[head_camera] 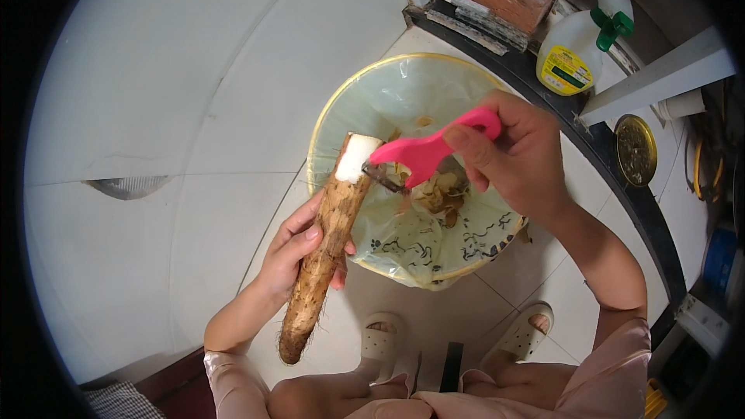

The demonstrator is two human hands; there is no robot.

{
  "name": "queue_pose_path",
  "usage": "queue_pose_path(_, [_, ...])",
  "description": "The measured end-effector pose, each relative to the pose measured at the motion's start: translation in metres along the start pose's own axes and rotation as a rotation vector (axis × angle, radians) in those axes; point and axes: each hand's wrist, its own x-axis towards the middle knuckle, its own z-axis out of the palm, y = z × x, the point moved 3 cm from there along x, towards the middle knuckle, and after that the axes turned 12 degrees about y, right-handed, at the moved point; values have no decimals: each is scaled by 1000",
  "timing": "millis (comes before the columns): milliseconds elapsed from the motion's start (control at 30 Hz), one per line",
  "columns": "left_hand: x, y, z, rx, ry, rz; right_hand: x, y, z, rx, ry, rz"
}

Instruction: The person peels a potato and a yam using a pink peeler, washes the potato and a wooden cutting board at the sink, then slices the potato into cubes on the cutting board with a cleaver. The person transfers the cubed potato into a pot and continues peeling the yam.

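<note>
My left hand [300, 244] grips a long brown yam [326, 238] with hairy roots around its middle. The yam slants from lower left to upper right, and a white peeled patch [359, 157] shows at its upper end. In my right hand [512, 157] is a pink Y-shaped peeler [430, 145]. Its metal blade [383, 178] is at the lower edge of the white patch; whether it touches the flesh I cannot tell. Beneath both hands stands a round bin lined with a pale green bag [401, 256], and brown peelings [439, 192] lie inside it.
To the upper right, a spray bottle [567, 61] with a green trigger stands by a dark curved ledge [634, 209]. A round gold-coloured tin [635, 150] is on the right. My feet, in cream clogs [381, 337], rest on the tiled floor below the bin.
</note>
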Motion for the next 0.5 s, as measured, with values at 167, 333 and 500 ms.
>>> queue_pose_path(167, [1,1,11,-37,2,52,-4,2,7,28,-23,45])
queue_pose_path(333, [6,0,10,-59,-139,6,-4,3,6,-12,8,-8])
queue_pose_path(500, [6,1,16,-12,14,23,-2,3,6,-50,45,-60])
